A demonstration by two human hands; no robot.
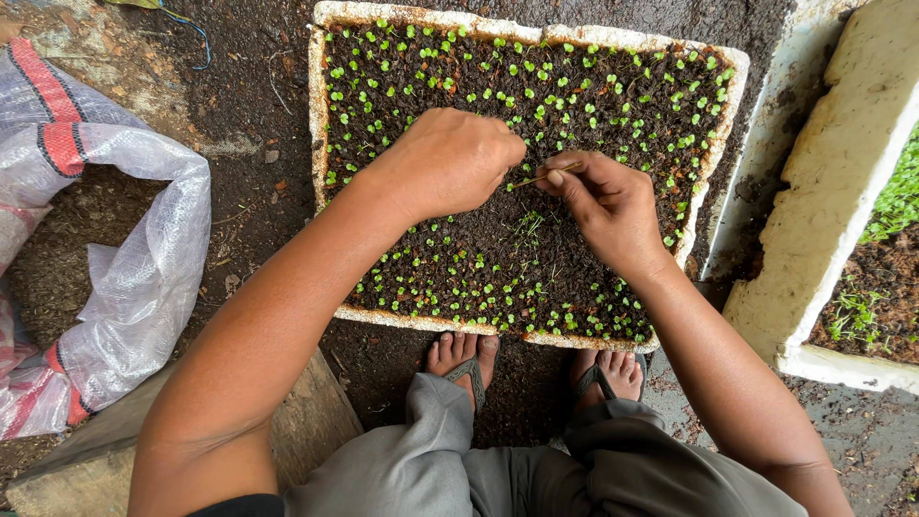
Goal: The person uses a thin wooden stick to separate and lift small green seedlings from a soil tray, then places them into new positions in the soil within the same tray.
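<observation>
Seedling tray (330, 105): white foam, dark soil, centre of frame on the ground. Right hand (608, 206): fingers pinch a thin stick (544, 175) over the soil. Left hand (450, 161): fingers curled shut, touching the stick's tip. Woven sack (144, 239): left edge.

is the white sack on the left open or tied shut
Open. The white woven sack has its mouth spread wide and its rim folded back, with dark soil showing inside; no tie is visible.
</observation>
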